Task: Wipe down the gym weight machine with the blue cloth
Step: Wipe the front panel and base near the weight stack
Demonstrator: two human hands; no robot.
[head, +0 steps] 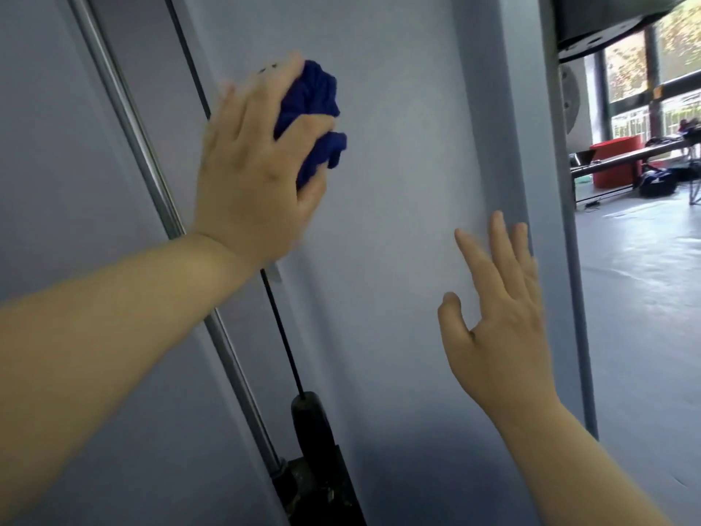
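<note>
Counts: one cloth (309, 108), two grips, one machine (398, 354), one rod (125, 119), one cable (282, 332).
Cloth, place: upper centre-left of the view, bunched into a dark blue wad between the left grip and the machine's grey panel (398, 127). It lies on the panel's left part, just right of the cable's line.
Cloth, axis: the long axis runs up and down the view, slightly tilted. The upper lobe shows past the fingertips. The lower lobe hangs toward the lower right, beside the thumb.
Left grip (258, 165): grasping the cloth, with fingers and thumb curled round the wad and the back of the hand to the camera. Its outline is blurred.
Right grip (497, 320): released and holding nothing. The fingers are straight, spread and pointing up, at the panel's right edge. Contact with the panel cannot be told.
Panel, axis: the long axis runs from upper left to lower right, as do the rod and cable.
Rod: chrome, left of the cable, passing behind the left forearm.
Cable: black and thin, ending in one black block (315, 430) at the bottom of the view.
Background, right: grey floor (645, 298), one red drum (618, 161), windows (626, 66).
</note>
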